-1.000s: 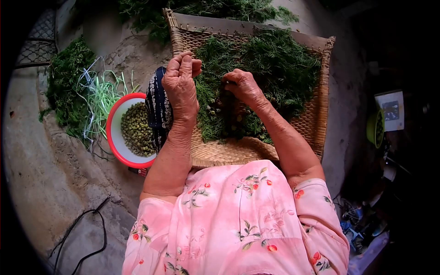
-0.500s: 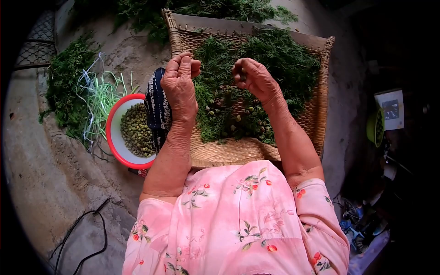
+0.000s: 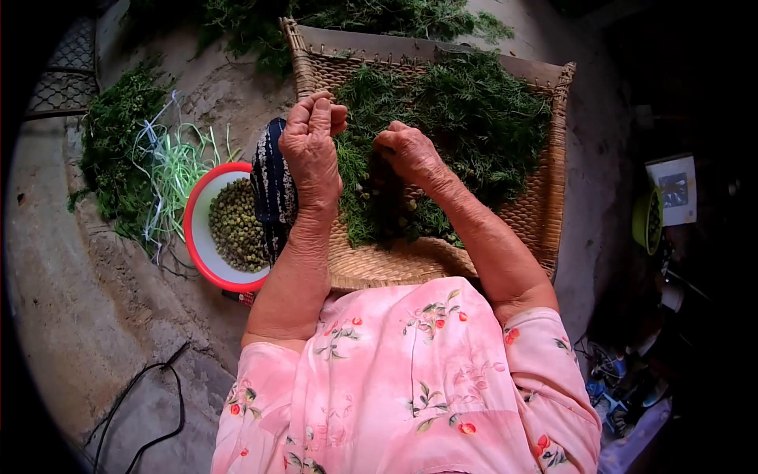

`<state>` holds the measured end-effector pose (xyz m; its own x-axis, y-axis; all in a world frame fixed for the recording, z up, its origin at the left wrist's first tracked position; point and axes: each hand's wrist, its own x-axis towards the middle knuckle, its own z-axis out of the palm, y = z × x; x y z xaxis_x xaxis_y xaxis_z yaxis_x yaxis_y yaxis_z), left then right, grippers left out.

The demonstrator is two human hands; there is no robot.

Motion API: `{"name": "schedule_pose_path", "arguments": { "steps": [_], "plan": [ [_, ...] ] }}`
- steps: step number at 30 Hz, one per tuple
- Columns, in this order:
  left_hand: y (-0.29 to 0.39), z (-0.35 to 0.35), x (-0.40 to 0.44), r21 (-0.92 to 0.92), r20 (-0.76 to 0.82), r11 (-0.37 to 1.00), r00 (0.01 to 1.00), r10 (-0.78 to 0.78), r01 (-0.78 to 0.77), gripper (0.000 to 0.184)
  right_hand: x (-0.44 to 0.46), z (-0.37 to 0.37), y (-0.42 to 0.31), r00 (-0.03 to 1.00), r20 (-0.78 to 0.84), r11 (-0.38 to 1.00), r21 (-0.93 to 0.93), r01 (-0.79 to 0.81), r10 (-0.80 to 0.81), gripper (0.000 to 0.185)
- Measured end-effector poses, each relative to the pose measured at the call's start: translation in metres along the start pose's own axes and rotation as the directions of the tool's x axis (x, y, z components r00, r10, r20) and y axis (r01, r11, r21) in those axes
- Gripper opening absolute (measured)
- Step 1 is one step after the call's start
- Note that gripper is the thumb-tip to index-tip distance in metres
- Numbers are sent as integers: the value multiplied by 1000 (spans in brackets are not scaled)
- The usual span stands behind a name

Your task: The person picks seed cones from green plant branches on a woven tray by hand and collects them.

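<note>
My left hand (image 3: 311,146) is raised at the left side of a woven wicker tray (image 3: 559,158), its thumb and fingers pinched together. Whatever it pinches is too small to make out. Over the middle of the tray my right hand (image 3: 412,156) is closed with knuckles up, and its fingertips are hidden. Feathery green conifer sprigs (image 3: 489,103) fill much of the tray, with small round cones (image 3: 410,205) among them below my right hand. Left of the tray stands a white bowl with a red rim (image 3: 189,225), holding many small greenish-brown cones (image 3: 237,225).
A dark patterned cloth (image 3: 272,182) lies between bowl and tray. Green and white plastic strings (image 3: 181,158) and another heap of sprigs (image 3: 118,134) lie further left. More sprigs (image 3: 332,16) lie behind the tray. A black cable (image 3: 178,395) runs over the floor.
My right hand has moved left and turned knuckles up, and the small round thing seen in its fingers earlier is now hidden. My left hand has hardly moved.
</note>
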<state>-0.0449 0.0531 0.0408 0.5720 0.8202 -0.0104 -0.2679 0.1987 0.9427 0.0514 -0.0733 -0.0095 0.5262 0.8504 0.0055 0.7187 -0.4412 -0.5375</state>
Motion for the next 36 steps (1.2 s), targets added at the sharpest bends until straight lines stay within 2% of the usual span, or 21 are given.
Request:
{"name": "schedule_pose_path", "arguments": {
  "steps": [2, 3, 5, 6, 7, 9, 10, 12, 13, 14, 15, 16, 17, 22, 25, 29, 31, 32, 33, 35, 36],
  "plan": [
    [0, 0, 1, 2, 2, 1000, 1000, 2, -2, 17, 1, -4, 6, 996, -91, 951, 306, 45, -18, 14],
    [1, 0, 0, 8, 7, 1000, 1000, 1, -1, 17, 2, -11, 7, 993, 20, 816, 568, -107, 116, 14],
    [1, 0, 0, 15, 13, 1000, 1000, -4, 4, 17, 0, -36, 9, 896, 287, 254, 889, -381, 339, 14],
    [1, 0, -1, 16, 12, 1000, 1000, -3, 3, 17, -1, -42, 16, 909, 308, -3, 947, -320, 280, 18],
    [1, 0, 0, 15, 13, 1000, 1000, 1, -1, 17, -1, -47, 12, 916, 258, -121, 965, -231, 306, 19],
    [0, 0, 0, 10, 16, 1000, 1000, -3, 3, 17, -2, -54, 12, 928, 227, -188, 966, -176, 296, 16],
    [0, 0, 0, 7, 15, 1000, 1000, -7, 6, 17, -2, -55, 15, 928, 226, -189, 966, -175, 296, 16],
    [0, -1, 1, 19, 21, 1000, 1000, -4, 3, 18, -3, -50, 24, 928, 263, 61, 956, -288, 265, 14],
    [-1, -1, 0, 30, 27, 1000, 1000, -3, 2, 19, -2, -46, 27, 916, 282, 271, 893, -359, 285, 11],
    [-1, -1, 0, 31, 28, 1000, 1000, -4, 3, 19, -2, -39, 27, 945, 183, 589, 745, -314, 272, 10],
    [-1, -2, 0, 32, 28, 999, 1000, -3, 2, 19, -2, -32, 29, 970, 95, 833, 498, -241, 224, 11],
    [-1, -2, 0, 33, 28, 999, 1000, -3, 2, 19, -3, -24, 37, 992, 56, 926, 354, -128, 116, 17],
    [-1, -2, 0, 33, 28, 999, 1000, -3, 2, 19, -4, -26, 29, 994, 59, 963, 247, -103, 91, 22],
    [-1, -1, 1, 29, 34, 1000, 999, -7, 6, 19, -4, -19, 22, 994, 105, 983, 181, -9, -11, 28],
    [-1, 0, 1, 32, 27, 999, 999, -21, 20, 19, -4, -21, 18, 985, 169, 989, 143, -47, 22, 28],
    [0, 0, 0, 38, 30, 999, 999, -27, 26, 19, -7, -22, 26, 997, 80, 971, 241, -1, -19, 23],
    [1, 1, -1, 41, 35, 999, 999, -21, 20, 18, -7, -40, 18, 921, 282, 785, 490, -380, 269, 15],
    [1, 1, -1, 39, 37, 999, 999, -19, 18, 18, -7, -43, 17, 887, 322, 688, 562, -460, 330, 15],
    [0, 1, 0, 37, 48, 999, 998, -27, 25, 18, -8, -43, 22, 888, 318, 689, 561, -458, 331, 15],
    [-1, 1, 0, 34, 60, 999, 998, -36, 34, 18, -8, -40, 33, 900, 381, 284, 857, -429, 211, 18],
    [-1, 1, -1, 33, 69, 999, 997, -40, 38, 18, -7, -38, 34, 911, 358, 125, 913, -387, 205, 19]
  ]
}}
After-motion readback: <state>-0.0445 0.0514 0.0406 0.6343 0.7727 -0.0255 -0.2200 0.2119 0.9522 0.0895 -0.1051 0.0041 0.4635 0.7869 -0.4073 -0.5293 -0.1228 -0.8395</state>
